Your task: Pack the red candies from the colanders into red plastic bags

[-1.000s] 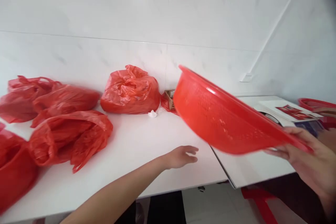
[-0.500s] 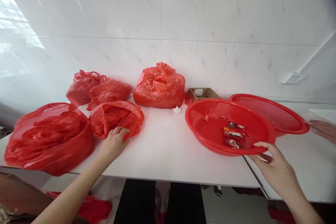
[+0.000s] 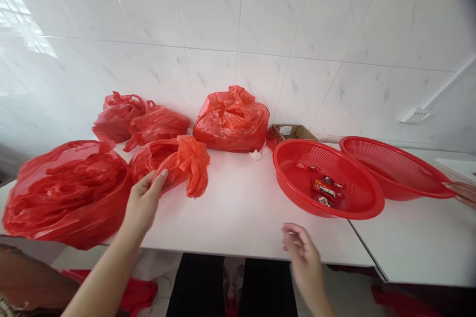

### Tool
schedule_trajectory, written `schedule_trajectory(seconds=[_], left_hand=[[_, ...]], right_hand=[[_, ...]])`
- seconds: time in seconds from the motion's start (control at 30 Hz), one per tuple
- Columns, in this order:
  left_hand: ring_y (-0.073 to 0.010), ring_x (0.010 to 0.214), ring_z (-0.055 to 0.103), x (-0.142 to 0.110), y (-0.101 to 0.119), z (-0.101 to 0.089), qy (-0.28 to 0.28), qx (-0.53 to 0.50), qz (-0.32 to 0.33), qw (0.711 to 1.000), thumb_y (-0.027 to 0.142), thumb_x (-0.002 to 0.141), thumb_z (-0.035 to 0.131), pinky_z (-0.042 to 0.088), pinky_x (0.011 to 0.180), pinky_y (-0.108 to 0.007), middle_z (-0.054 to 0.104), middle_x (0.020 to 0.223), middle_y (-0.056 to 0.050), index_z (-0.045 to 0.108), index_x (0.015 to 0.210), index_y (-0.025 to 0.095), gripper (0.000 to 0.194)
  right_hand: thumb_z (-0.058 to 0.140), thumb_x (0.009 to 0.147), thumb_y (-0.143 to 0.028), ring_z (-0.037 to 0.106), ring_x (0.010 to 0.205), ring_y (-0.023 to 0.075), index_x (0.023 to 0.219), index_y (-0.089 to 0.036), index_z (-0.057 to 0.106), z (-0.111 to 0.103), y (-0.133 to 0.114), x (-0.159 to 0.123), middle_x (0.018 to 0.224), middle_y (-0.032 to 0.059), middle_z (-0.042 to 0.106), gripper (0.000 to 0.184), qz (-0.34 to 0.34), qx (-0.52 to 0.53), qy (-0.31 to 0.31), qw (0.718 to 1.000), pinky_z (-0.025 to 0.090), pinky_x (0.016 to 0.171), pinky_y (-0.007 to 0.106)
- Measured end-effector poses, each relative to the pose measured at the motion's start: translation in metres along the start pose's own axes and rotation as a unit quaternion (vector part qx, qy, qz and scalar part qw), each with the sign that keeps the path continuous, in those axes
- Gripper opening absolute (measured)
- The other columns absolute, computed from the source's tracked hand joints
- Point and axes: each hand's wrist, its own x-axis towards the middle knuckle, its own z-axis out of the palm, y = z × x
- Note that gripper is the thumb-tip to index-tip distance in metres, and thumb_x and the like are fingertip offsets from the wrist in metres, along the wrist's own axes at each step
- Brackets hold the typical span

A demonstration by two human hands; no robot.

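My left hand pinches the edge of a thin red plastic bag and lifts part of it off the table, left of the middle. My right hand hangs over the table's front edge, holding nothing, its fingers loosely curled and apart. Beyond it, to the right, stands a red plastic colander with several small wrapped snacks in it. Left of the bag sits a large basin-shaped bundle lined with crumpled red plastic.
Full red bags stand against the tiled wall, beside a small cardboard box and a crumpled white tissue. At right another person's hand touches a second red colander. Another person's arm shows at lower left.
My right hand has let go of the colander, now resting on the table, and moved left. My left hand has reached leftward, taken hold of the red bag and raised its edge.
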Motion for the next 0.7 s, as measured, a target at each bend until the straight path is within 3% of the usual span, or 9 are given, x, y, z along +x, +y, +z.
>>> schedule_trajectory(seconds=[0.03, 0.1, 0.17, 0.23, 0.33, 0.43, 0.57, 0.7], left_hand=[[-0.0249, 0.1, 0.066, -0.011, 0.0, 0.006, -0.012, -0.043, -0.009, 0.999, 0.049, 0.081, 0.064, 0.051, 0.091, -0.037, 0.071, 0.106, -0.007, 0.068, 0.105, 0.019, 0.038], [-0.0243, 0.111, 0.061, -0.038, -0.001, 0.02, -0.058, -0.059, -0.011, 0.996, 0.045, 0.084, 0.064, 0.046, 0.099, -0.036, 0.068, 0.114, -0.006, 0.069, 0.104, 0.021, 0.032], [-0.0239, 0.115, 0.057, -0.064, -0.002, 0.034, -0.103, -0.036, -0.011, 0.994, 0.043, 0.085, 0.063, 0.042, 0.102, -0.033, 0.065, 0.119, -0.006, 0.07, 0.101, 0.021, 0.028], [-0.0219, 0.108, 0.058, -0.083, -0.003, 0.044, -0.153, -0.031, -0.037, 0.987, 0.041, 0.086, 0.062, 0.044, 0.098, -0.032, 0.066, 0.113, -0.005, 0.07, 0.097, 0.021, 0.024], [-0.0151, 0.079, 0.056, -0.094, -0.005, 0.049, -0.183, -0.085, -0.087, 0.976, 0.041, 0.089, 0.059, 0.047, 0.077, -0.026, 0.064, 0.086, -0.001, 0.066, 0.082, 0.02, 0.023], [-0.0103, 0.061, 0.043, -0.089, -0.01, 0.044, -0.148, -0.125, -0.102, 0.976, 0.041, 0.085, 0.064, 0.041, 0.06, -0.02, 0.048, 0.062, 0.003, 0.051, 0.061, 0.018, 0.036], [-0.0092, 0.053, 0.032, -0.082, -0.016, 0.037, -0.123, -0.096, -0.121, 0.98, 0.041, 0.081, 0.068, 0.032, 0.05, -0.02, 0.037, 0.054, 0.005, 0.04, 0.055, 0.018, 0.045], [-0.0086, 0.052, 0.03, -0.086, -0.02, 0.035, -0.116, -0.062, -0.147, 0.98, 0.043, 0.08, 0.068, 0.029, 0.05, -0.019, 0.037, 0.053, 0.005, 0.04, 0.056, 0.018, 0.045]], right_hand=[[0.053, 0.09, -0.046, 0.063, 0.089, 0.0194, 0.104, -0.019, 0.059, 0.014, -0.013, -0.002, 0.104, 0.0089, 0.062, 0.031, -0.022, -0.005, -0.063, 0.998, 0.055, 0.078, 0.033], [0.052, 0.092, -0.041, 0.06, 0.104, 0.0211, 0.114, -0.022, 0.056, 0.039, -0.042, -0.003, 0.117, 0.01, 0.06, 0.03, -0.074, 0.005, -0.142, 0.987, 0.053, 0.088, 0.036], [0.058, 0.089, -0.039, 0.054, 0.117, 0.0223, 0.131, -0.026, 0.045, 0.058, -0.068, -0.001, 0.135, 0.0099, 0.05, 0.047, -0.105, 0.026, -0.182, 0.977, 0.05, 0.095, 0.038], [0.065, 0.084, -0.036, 0.052, 0.121, 0.0228, 0.139, -0.029, 0.036, 0.074, -0.082, 0.003, 0.141, 0.0089, 0.045, 0.062, -0.105, 0.045, -0.22, 0.969, 0.05, 0.097, 0.038], [0.058, 0.088, -0.031, 0.062, 0.104, 0.0199, 0.133, -0.028, 0.04, 0.086, -0.077, 0.01, 0.12, 0.0065, 0.061, 0.048, -0.061, 0.08, -0.271, 0.957, 0.053, 0.088, 0.035], [0.052, 0.09, -0.029, 0.064, 0.082, 0.018, 0.124, -0.024, 0.044, 0.082, -0.056, 0.02, 0.091, 0.003, 0.064, 0.035, -0.02, 0.066, -0.241, 0.968, 0.053, 0.075, 0.032], [0.054, 0.086, -0.026, 0.06, 0.074, 0.0152, 0.123, -0.022, 0.044, 0.059, -0.036, 0.039, 0.089, 0.0016, 0.06, 0.038, -0.023, 0.012, -0.173, 0.985, 0.049, 0.07, 0.029], [0.056, 0.086, -0.032, 0.058, 0.07, 0.0148, 0.115, -0.02, 0.048, 0.037, -0.022, 0.063, 0.081, 0.0004, 0.058, 0.033, -0.036, 0.014, -0.168, 0.985, 0.048, 0.068, 0.028]])
